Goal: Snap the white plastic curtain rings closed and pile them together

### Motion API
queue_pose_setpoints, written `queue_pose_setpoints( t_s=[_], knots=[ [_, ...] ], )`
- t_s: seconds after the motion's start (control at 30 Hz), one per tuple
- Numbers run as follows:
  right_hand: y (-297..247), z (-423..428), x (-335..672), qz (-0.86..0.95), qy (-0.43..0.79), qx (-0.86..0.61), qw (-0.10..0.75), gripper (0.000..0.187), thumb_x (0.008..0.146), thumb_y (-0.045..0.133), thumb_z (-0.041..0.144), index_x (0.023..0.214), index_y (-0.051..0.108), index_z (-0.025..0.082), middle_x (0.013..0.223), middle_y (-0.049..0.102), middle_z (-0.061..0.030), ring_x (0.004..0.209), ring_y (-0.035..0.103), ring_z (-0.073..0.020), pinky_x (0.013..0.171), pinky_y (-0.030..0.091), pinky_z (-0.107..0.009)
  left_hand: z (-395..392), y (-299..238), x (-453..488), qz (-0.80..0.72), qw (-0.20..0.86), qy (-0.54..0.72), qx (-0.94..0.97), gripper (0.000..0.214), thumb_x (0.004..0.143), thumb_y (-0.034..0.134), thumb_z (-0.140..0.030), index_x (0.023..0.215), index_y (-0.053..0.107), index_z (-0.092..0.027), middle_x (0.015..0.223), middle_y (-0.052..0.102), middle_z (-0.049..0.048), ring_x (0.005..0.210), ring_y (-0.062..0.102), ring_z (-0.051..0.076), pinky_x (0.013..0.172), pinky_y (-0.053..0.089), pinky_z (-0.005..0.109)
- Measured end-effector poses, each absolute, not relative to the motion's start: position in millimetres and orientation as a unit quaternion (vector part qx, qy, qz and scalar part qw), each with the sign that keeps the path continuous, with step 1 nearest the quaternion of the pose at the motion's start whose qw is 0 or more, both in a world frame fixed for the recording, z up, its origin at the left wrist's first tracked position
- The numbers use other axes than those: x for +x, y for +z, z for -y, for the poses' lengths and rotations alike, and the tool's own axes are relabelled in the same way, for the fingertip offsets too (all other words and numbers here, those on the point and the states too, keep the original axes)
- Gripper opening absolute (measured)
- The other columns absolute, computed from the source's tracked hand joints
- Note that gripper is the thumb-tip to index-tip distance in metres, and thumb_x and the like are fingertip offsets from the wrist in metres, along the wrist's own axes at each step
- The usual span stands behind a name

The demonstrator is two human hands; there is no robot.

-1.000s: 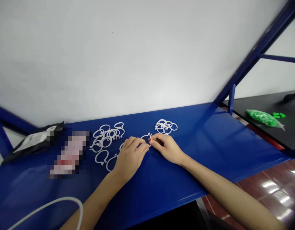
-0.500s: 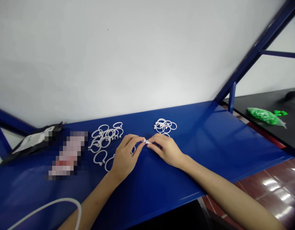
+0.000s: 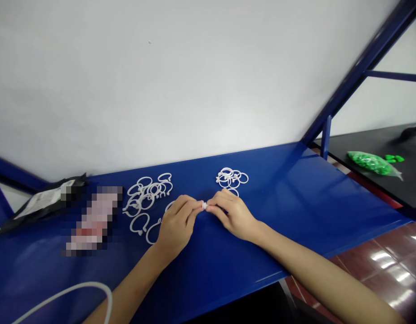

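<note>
My left hand (image 3: 176, 225) and my right hand (image 3: 233, 213) meet over the middle of the blue table. Thumbs and fingers of both pinch the ends of a white curtain ring (image 3: 204, 205); only its small joint shows between the fingertips, the rest being hidden. Left of my left hand lies a loose pile of several open white curtain rings (image 3: 135, 199) with knobbed ends. Beyond my right hand is a smaller heap of white rings (image 3: 227, 175), which look closed.
The blue table (image 3: 295, 202) backs onto a white wall. At its left lie a black plastic parcel (image 3: 42, 200) and a blurred pinkish packet (image 3: 100, 211). A white cord-like loop (image 3: 89, 284) crosses the lower left. On a black table at right sits a bag of green pieces (image 3: 373, 163).
My fingertips have come closer together, and the gap between the white ends has narrowed. Both hands have lowered slightly toward me. The ring piles stay as they were.
</note>
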State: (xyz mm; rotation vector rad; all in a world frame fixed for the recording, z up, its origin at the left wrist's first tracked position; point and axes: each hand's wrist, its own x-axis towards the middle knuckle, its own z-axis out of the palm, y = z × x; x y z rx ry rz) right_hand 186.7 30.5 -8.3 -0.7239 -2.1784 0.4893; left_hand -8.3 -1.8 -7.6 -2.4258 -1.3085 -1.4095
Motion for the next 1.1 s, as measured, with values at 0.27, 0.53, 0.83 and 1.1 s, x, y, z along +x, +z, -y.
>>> queue_pose_setpoints(
  t_s=[0.27,0.53,0.83,1.1],
  knots=[
    [-4.7,-27.8,190.0,0.884,0.15,-0.277,0.345,0.025,0.106,0.046,0.029,0.1,0.067,0.016,0.086,0.067,-0.005,0.075,0.052,-0.017,0.073,0.046,-0.031,6.7,-7.6,-4.7,0.404,0.098,-0.419,-0.807,0.018,0.098,0.052,-0.01,0.087,0.063,-0.018,0.075,0.065,0.0002,0.07,0.061,0.013,0.071,0.05,0.026],
    [-1.2,-55.3,205.9,0.822,-0.046,-0.501,0.266,0.024,0.103,0.05,0.031,0.098,0.07,0.018,0.095,0.069,-0.0083,0.089,0.058,-0.0233,0.073,0.047,-0.033,2.4,-4.9,-15.6,0.626,0.135,-0.12,-0.759,0.039,0.096,0.057,-0.046,0.107,0.071,-0.011,0.093,0.073,0.0141,0.094,0.065,0.034,0.081,0.046,0.045],
    [-4.1,-70.7,224.8,0.76,-0.086,-0.619,0.176,0.022,0.101,0.053,0.029,0.107,0.072,0.019,0.103,0.067,-0.0108,0.095,0.061,-0.0247,0.071,0.049,-0.032,2.7,3.2,-15.2,0.633,0.073,-0.036,-0.77,0.028,0.099,0.047,-0.021,0.111,0.072,-0.017,0.104,0.073,0.0133,0.105,0.06,0.033,0.088,0.041,0.046],
    [-0.7,-60.9,213.4,0.8,-0.037,-0.526,0.285,0.024,0.102,0.05,0.029,0.112,0.069,0.017,0.106,0.064,-0.0115,0.1,0.06,-0.0249,0.084,0.054,-0.037,2.9,-0.6,-17.0,0.614,0.039,-0.092,-0.783,0.025,0.097,0.053,-0.02,0.116,0.068,-0.02,0.108,0.074,0.0087,0.105,0.059,0.03,0.089,0.041,0.044]
  ],
)
